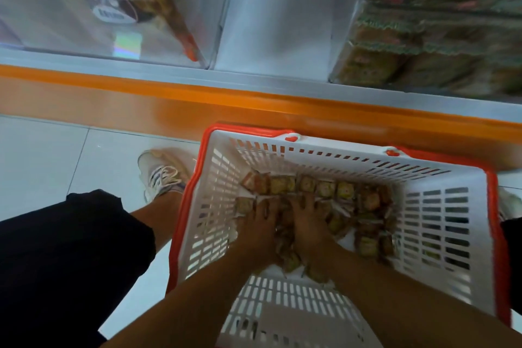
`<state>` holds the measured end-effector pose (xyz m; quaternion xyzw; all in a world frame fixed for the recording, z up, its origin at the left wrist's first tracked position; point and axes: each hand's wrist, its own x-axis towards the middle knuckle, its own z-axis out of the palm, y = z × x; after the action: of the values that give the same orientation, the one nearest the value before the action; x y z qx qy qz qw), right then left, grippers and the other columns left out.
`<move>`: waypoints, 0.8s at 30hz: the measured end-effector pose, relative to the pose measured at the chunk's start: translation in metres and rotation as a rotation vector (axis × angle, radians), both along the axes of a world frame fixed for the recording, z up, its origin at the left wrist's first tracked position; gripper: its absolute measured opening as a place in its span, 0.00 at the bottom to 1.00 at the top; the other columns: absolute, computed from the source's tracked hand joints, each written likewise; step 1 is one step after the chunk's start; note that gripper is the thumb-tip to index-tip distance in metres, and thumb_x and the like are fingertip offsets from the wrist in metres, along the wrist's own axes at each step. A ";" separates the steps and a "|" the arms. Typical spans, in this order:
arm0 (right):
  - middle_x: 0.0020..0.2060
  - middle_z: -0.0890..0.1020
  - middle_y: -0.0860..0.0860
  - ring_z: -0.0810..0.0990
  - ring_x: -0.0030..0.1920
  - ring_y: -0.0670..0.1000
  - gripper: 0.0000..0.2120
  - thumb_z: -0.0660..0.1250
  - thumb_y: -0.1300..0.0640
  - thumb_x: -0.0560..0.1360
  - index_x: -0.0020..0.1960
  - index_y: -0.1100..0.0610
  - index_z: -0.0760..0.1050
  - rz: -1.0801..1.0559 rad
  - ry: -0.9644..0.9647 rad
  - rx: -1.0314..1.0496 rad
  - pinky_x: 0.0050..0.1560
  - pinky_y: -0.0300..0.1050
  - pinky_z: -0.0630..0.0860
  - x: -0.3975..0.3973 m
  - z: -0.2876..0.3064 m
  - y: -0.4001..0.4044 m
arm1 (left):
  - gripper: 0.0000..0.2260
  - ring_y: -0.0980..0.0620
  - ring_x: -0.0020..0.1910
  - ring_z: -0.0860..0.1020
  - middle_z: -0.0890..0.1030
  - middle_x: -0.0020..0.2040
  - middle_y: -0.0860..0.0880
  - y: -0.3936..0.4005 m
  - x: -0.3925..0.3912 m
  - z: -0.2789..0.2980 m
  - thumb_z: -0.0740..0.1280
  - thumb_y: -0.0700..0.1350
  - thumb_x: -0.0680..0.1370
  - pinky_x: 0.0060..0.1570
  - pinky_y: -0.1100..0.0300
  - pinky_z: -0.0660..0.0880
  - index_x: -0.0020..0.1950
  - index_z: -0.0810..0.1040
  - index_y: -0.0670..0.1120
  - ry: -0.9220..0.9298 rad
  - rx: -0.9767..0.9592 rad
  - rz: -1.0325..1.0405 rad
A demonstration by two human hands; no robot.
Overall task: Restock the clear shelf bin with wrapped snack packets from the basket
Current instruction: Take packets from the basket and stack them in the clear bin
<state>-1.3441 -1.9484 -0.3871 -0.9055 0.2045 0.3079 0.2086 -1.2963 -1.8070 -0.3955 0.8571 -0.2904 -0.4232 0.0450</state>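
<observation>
Bare forearms, dark knee-length shorts (65, 257), and a white laced sneaker (162, 174) with dark stripes.

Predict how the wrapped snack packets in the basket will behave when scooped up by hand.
The snack packets are small and lie in a loose jumble, so they are probably light and apt to slide apart. Their wrappers look glossy, so likely slippery. Both hands dig in together, suggesting a two-handed scoop suits them.

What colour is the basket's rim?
Orange-red, around a white slatted basket; the head view shows it clearly.
</observation>
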 end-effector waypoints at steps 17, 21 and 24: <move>0.66 0.71 0.64 0.75 0.59 0.59 0.24 0.72 0.71 0.75 0.66 0.64 0.66 -0.224 0.032 0.767 0.52 0.40 0.79 0.008 0.023 -0.035 | 0.26 0.38 0.54 0.83 0.83 0.56 0.37 -0.017 0.026 0.022 0.69 0.23 0.69 0.46 0.44 0.84 0.63 0.78 0.43 0.752 -0.354 0.995; 0.64 0.78 0.59 0.80 0.58 0.55 0.28 0.76 0.72 0.71 0.68 0.62 0.71 -0.368 0.064 0.828 0.54 0.50 0.83 0.015 0.053 -0.043 | 0.22 0.36 0.54 0.83 0.83 0.56 0.36 -0.019 0.034 0.038 0.70 0.27 0.69 0.55 0.37 0.81 0.62 0.80 0.39 0.904 -0.276 1.150; 0.51 0.84 0.42 0.83 0.50 0.40 0.22 0.77 0.68 0.70 0.57 0.48 0.78 -0.259 0.134 0.796 0.47 0.38 0.83 0.029 0.086 -0.055 | 0.11 0.32 0.55 0.81 0.79 0.51 0.36 -0.019 0.038 0.060 0.71 0.31 0.68 0.59 0.37 0.79 0.49 0.79 0.32 1.021 -0.302 1.237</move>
<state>-1.3155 -2.0034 -0.3010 -0.6991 0.1947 0.3923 0.5651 -1.2580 -1.8258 -0.3358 0.5487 0.2378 -0.6164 0.5123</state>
